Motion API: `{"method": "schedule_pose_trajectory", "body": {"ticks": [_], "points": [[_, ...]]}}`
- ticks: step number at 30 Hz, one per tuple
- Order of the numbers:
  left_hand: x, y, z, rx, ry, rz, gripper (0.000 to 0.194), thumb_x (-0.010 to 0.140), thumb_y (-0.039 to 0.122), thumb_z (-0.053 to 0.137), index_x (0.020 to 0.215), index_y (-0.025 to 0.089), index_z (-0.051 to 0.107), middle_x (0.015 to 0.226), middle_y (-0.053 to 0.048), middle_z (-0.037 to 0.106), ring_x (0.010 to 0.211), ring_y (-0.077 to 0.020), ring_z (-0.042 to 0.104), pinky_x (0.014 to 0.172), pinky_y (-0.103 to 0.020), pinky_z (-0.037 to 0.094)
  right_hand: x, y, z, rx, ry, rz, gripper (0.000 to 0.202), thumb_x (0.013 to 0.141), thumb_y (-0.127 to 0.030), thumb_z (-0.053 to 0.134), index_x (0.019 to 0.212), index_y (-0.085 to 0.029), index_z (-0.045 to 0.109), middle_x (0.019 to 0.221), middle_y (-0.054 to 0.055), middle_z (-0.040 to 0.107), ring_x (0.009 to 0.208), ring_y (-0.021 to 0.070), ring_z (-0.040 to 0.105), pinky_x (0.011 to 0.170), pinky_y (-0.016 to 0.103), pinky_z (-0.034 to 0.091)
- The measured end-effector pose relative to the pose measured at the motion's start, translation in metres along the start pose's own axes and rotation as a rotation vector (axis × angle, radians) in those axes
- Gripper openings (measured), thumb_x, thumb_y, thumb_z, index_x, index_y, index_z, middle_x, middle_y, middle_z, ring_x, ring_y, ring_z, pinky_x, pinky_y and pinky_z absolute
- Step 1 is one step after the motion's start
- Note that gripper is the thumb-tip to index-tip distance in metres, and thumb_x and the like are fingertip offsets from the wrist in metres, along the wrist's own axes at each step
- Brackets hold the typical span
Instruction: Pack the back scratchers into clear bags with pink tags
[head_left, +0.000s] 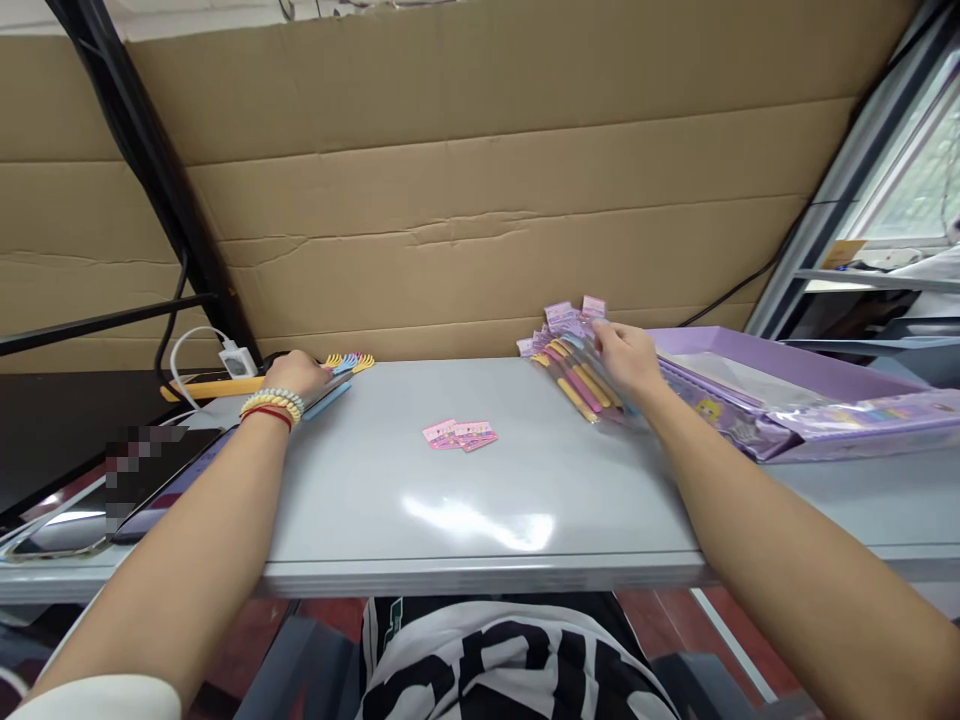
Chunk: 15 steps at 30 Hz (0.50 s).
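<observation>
Near the back-left corner of the pale-grey bench (360, 500), a white plastic charger (238, 359). Behind the back edge, creased brown cardboard sheeting (450, 270).

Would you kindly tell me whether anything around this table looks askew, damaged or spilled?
The cardboard behind the table has a crumpled crease near its middle, unlike its long straight folds. The pink cards overlap at uneven angles. No spill shows.

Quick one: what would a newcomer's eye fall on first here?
Probably the open, lilac, rectangular box on the right of the glossy pale-grey table. Next, the small pink printed cards lying mid-table, then the slim, multicoloured, clear-wrapped sticks at the bare right hand.
</observation>
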<state>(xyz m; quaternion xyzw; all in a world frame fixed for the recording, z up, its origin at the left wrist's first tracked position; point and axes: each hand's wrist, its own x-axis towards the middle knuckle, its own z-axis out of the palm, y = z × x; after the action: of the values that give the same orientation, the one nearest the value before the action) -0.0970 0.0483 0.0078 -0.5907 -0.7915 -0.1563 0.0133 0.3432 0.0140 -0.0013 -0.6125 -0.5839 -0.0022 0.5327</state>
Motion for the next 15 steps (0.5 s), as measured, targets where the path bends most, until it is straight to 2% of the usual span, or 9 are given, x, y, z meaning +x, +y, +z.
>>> {"method": "schedule_pose_trajectory", "body": {"ticks": [3, 7, 12, 15], "points": [[0.000, -0.001, -0.004, 0.100, -0.077, -0.047, 0.040, 0.074, 0.040, 0.058, 0.098, 0.009, 0.068, 0.113, -0.019, 0.065, 0.103, -0.0333, 0.060, 0.075, -0.033, 0.046, -0.001, 0.003, 0.002, -0.039, -0.094, -0.017, 0.045, 0.086, -0.045, 0.037, 0.048, -0.020, 0.034, 0.046, -0.002, 0.033, 0.051, 0.0122, 0.033, 0.052, 0.028, 0.023], [0.003, -0.003, -0.003, 0.142, -0.113, -0.057, 0.035, 0.063, 0.026, 0.066, 0.093, 0.006, 0.068, 0.109, -0.021, 0.065, 0.098, -0.0328, 0.062, 0.069, -0.031, 0.047, -0.004, -0.002, 0.004, -0.029, -0.122, -0.014, 0.048, 0.086, -0.046, 0.038, 0.047, -0.020, 0.034, 0.044, -0.002, 0.032, 0.047, 0.0109, 0.031, 0.048, 0.027, 0.022], [0.005, -0.006, -0.001, 0.156, -0.097, -0.045, 0.038, 0.066, 0.034, 0.067, 0.093, 0.007, 0.067, 0.109, -0.019, 0.066, 0.099, -0.0326, 0.062, 0.072, -0.032, 0.048, -0.006, -0.009, 0.000, 0.056, -0.160, -0.012, 0.050, 0.086, -0.049, 0.039, 0.046, -0.021, 0.029, 0.043, -0.003, 0.027, 0.044, 0.0090, 0.026, 0.045, 0.027, 0.021], [0.005, -0.008, 0.000, 0.155, -0.072, -0.055, 0.043, 0.069, 0.039, 0.065, 0.098, 0.007, 0.068, 0.111, -0.021, 0.065, 0.100, -0.0346, 0.061, 0.075, -0.035, 0.049, -0.007, -0.011, -0.002, -0.010, -0.213, -0.088, 0.050, 0.084, -0.049, 0.042, 0.045, -0.021, 0.027, 0.042, -0.003, 0.024, 0.043, 0.0083, 0.023, 0.045, 0.027, 0.019]]}}
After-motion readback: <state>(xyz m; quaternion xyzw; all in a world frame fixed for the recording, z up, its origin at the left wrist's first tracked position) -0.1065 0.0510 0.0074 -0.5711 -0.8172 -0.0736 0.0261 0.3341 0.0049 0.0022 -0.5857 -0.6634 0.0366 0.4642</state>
